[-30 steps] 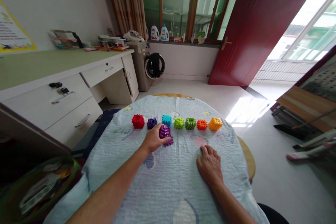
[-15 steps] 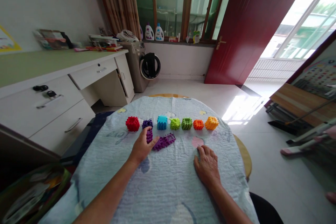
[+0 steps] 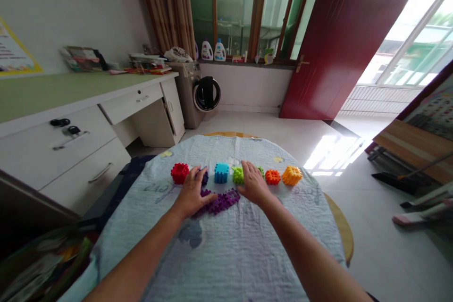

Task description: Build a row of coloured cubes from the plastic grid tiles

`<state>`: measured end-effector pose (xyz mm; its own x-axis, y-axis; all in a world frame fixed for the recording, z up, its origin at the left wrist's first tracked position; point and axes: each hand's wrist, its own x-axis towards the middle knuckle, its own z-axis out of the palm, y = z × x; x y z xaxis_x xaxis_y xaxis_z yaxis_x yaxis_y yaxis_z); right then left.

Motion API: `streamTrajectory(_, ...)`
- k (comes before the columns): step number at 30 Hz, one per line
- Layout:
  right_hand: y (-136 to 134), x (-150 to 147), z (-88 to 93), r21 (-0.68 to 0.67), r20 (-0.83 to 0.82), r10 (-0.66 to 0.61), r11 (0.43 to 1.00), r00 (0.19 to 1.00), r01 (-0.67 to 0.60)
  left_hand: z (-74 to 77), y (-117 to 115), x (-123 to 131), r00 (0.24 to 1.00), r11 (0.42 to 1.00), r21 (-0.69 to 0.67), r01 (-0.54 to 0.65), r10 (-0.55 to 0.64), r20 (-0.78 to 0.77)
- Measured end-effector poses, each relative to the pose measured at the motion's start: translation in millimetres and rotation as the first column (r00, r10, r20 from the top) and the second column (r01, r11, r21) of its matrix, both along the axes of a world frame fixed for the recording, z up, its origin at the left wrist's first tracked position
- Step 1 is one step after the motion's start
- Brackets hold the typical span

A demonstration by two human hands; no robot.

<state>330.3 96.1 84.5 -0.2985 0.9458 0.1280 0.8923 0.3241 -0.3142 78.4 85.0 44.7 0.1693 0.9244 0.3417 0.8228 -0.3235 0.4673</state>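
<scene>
A row of bumpy-edged cubes runs across the table: red (image 3: 179,173), dark purple (image 3: 205,178), light blue (image 3: 222,173), lime green (image 3: 238,175), a darker green one (image 3: 261,171), orange-red (image 3: 272,177) and yellow-orange (image 3: 292,176). My left hand (image 3: 189,196) is open, fingers stretched over the dark purple cube's left side. Its thumb reaches above some flat purple interlocking pieces (image 3: 222,202), partly covering them. Fingers extended, my right hand (image 3: 254,184) is open beside the lime green cube and hides most of the darker green one.
A pale blue patterned cloth (image 3: 247,245) covers the round table. Behind it stand a white desk (image 3: 116,104), a washing machine (image 3: 186,89) with its door open, and a red door (image 3: 318,56). At right, a person's leg (image 3: 421,212) shows near a broom head (image 3: 392,179).
My right hand has moved from the cloth forward and left to the green cubes. My left hand stays near the dark purple cube; the purple piece under it now lies lower and flatter.
</scene>
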Motion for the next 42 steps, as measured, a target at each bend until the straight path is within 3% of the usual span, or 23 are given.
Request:
streamTrajectory(3, 40, -21, 8.9, -0.124, 0.198, 0.066, 0.991, 0.978, -0.042, 15.0, 26, 6, 0.990, 0.993, -0.122, 0.001, -0.018, -0.140)
streamTrajectory(6, 58, -31, 5.9, -0.208, 0.289, 0.098, 0.977, 0.952, -0.037, 23.9, 47, 13, 0.940, 0.952, -0.301, -0.049, -0.058, -0.336)
streamTrajectory(9, 60, -35, -0.1, -0.262, 0.333, 0.116, 0.965, 0.936, -0.027, 24.7, 58, 18, 0.901, 0.910, -0.404, -0.092, -0.097, -0.424)
streamTrajectory(15, 38, -41, -7.4, -0.260, 0.350, 0.108, 0.965, 0.930, -0.014, 18.3, 58, 19, 0.902, 0.896, -0.431, -0.111, -0.091, -0.422)
streamTrajectory(22, 16, -41, -12.3, -0.229, 0.303, 0.068, 0.974, 0.950, 0.003, 15.3, 48, 17, 0.911, 0.898, -0.415, -0.147, -0.041, -0.410)
streamTrajectory(26, 7, -37, -11.1, -0.178, 0.230, -0.041, 0.980, 0.972, 0.084, 19.8, 38, 19, 0.923, 0.910, -0.386, -0.150, -0.011, -0.384)
streamTrajectory(31, -14, -33, -17.1, -0.009, -0.138, -0.116, 0.993, 0.984, 0.115, 27.8, 9, 21, 0.981, 0.957, -0.242, -0.161, 0.128, -0.145)
streamTrajectory(33, -26, -34, -25.1, 0.057, -0.292, -0.068, 0.994, 0.954, 0.089, 25.4, -7, 24, 0.995, 0.975, -0.201, -0.097, 0.098, -0.008)
streamTrajectory(35, -37, -34, -35.7, 0.082, -0.390, 0.002, 0.996, 0.921, 0.033, 18.0, -24, 28, 0.998, 0.978, -0.206, 0.024, -0.011, 0.061)
streamTrajectory(37, -48, -33, -46.8, 0.053, -0.402, 0.027, 0.999, 0.915, -0.007, 7.7, -40, 31, 0.997, 0.968, -0.237, 0.078, -0.078, 0.008)
streamTrajectory(38, -53, -31, -51.7, 0.020, -0.379, 0.008, 1.000, 0.926, -0.001, 2.8, -45, 31, 0.996, 0.967, -0.250, 0.050, -0.066, -0.054)
streamTrajectory(42, -66, -22, -62.0, -0.127, -0.238, -0.188, 0.979, 0.953, 0.161, -6.6, -54, 26, 0.981, 0.956, -0.285, -0.065, 0.010, -0.192)
